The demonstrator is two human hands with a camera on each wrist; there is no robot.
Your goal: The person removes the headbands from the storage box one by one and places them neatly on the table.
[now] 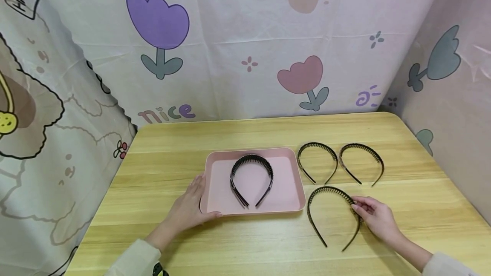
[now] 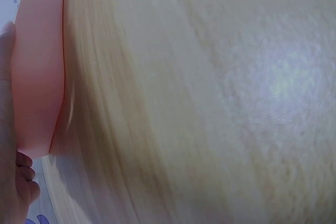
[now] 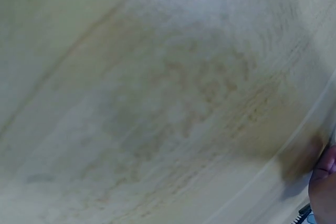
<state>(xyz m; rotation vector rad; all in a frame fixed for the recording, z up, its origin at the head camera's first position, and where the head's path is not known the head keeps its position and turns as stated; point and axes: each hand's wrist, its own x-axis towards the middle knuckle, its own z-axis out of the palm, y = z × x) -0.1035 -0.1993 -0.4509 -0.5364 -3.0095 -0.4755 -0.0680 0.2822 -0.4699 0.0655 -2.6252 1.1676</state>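
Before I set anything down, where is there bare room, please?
The table is bare left of the pink tray and left hand, and in front of the tray, up to the headband the right hand holds. Crowded: right of the tray, where two more headbands lie.

On table (image 1: 249,246), near middle: tray (image 1: 289,178). In tray: stacked headbands (image 1: 251,158), ends toward front; overlapping, so probably more than one, exact count unclear. Right of tray, toward back: rear-left headband (image 1: 316,144), just beside rear-right headband (image 1: 360,145). Before these: front headband (image 1: 330,189). At tray's front-left corner: left hand (image 1: 186,208). On front headband's right side: right hand (image 1: 377,216). Behind table: curtain (image 1: 230,76).
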